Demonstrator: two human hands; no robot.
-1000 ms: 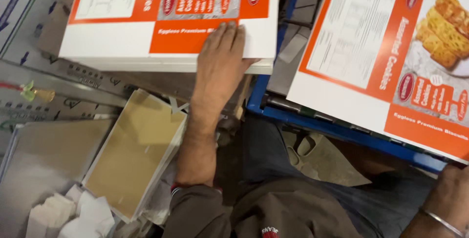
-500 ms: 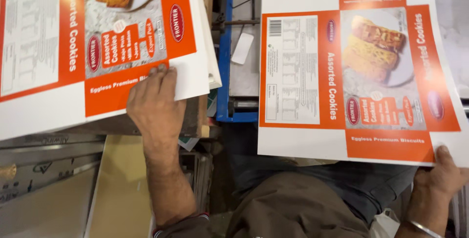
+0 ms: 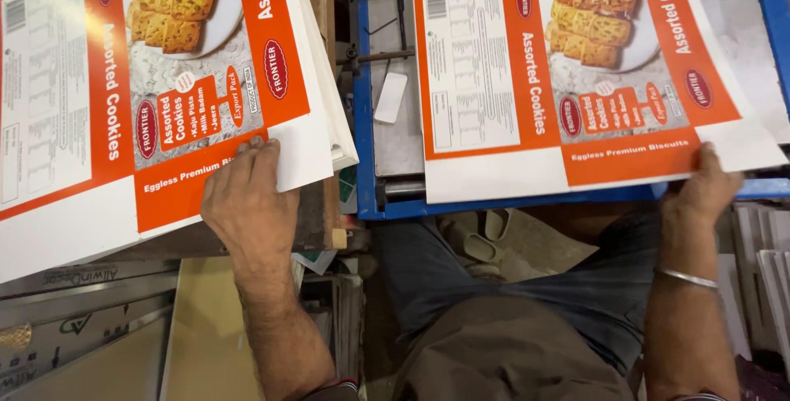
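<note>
My left hand lies flat on the near edge of the stack of printed sheets at left, fingers together and pressing down. My right hand pinches the near right corner of one sheet, thumb on top, over the blue table. I should keep that sheet flat, square its edges with the table frame, and hold the stack firmly so nothing slides.

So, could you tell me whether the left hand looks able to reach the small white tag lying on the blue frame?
Probably yes: the left hand rests on the printed stack, and the white tag lies uncovered just beyond that stack's edge.
</note>
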